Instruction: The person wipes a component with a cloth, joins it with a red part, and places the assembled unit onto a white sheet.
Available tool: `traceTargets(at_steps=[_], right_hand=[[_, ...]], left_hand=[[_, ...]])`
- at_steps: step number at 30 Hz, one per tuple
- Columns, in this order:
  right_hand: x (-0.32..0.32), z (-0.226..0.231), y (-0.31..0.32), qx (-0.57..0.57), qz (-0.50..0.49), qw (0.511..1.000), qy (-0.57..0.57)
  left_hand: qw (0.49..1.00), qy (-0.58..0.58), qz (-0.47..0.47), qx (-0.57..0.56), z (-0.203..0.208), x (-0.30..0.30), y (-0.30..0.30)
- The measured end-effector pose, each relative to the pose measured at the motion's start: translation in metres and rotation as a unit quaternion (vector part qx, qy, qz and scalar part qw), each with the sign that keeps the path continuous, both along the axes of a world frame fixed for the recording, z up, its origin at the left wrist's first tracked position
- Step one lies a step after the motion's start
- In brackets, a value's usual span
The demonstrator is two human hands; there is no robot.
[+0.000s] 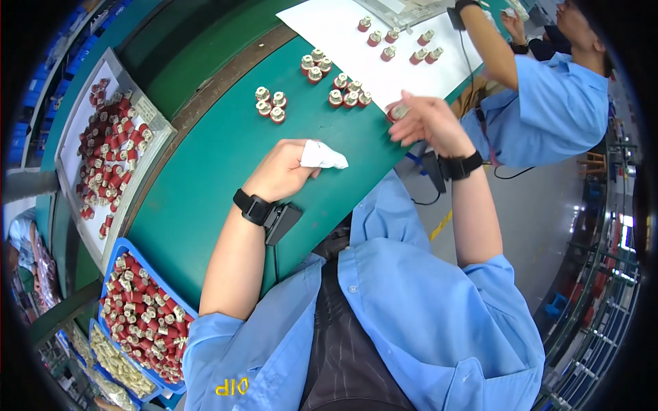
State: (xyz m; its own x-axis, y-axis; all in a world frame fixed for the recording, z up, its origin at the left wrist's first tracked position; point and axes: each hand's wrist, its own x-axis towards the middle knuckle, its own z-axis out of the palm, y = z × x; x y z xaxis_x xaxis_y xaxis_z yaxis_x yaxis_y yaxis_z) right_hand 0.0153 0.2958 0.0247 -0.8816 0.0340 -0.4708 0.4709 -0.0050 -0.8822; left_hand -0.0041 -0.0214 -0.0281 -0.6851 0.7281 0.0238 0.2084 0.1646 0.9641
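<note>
My left hand [282, 171] is closed over the green tabletop, its fingers pinching a crumpled white cloth [322, 155]. To the right, my right hand [433, 125] has its fingers stretched out and apart. A red part with a silvery metal top [397, 111] shows at those fingertips, partly covered by them; whether they touch it is hard to see. Similar red parts stand upright in small clusters: one cluster [271, 106] ahead of my left hand, another [316, 66] farther off and a third [350, 94] nearer my right hand.
Several more red parts [388, 53] stand on a white sheet [322, 24] at the far side. A tray of parts [147, 113] and a blue bin [120, 248] heaped with them sit at the left. A co-worker in a blue shirt [555, 103] is close on the right.
</note>
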Motion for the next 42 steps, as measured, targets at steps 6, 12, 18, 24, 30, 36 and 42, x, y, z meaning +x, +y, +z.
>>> traceTargets(at_steps=[6,12,18,24,30,36,42], right_hand=[[0.017,-0.027,-0.043,-0.009,0.222,0.974,0.045],[0.009,-0.034,-0.048,0.010,0.265,0.962,0.067],[0.013,-0.034,-0.047,0.105,0.295,0.943,0.110],[0.017,-0.039,-0.050,0.155,0.279,0.924,0.209],[0.030,-0.057,-0.050,0.171,0.155,0.905,0.357],[0.042,-0.063,-0.047,0.256,0.144,0.833,0.469],[0.042,-0.074,-0.062,0.349,0.117,0.780,0.507]], left_hand=[[0.993,0.075,0.024,0.093,0.003,0.001,0.013],[0.997,-0.030,0.062,0.028,-0.006,-0.001,-0.003],[0.985,-0.057,0.159,-0.036,0.012,0.038,0.002],[0.980,0.018,0.185,-0.067,0.017,0.085,0.008],[0.952,0.000,0.289,-0.098,0.004,0.105,0.011],[0.940,-0.035,0.338,-0.035,0.001,0.101,0.018],[0.946,0.044,0.319,-0.046,-0.003,0.102,0.014]])
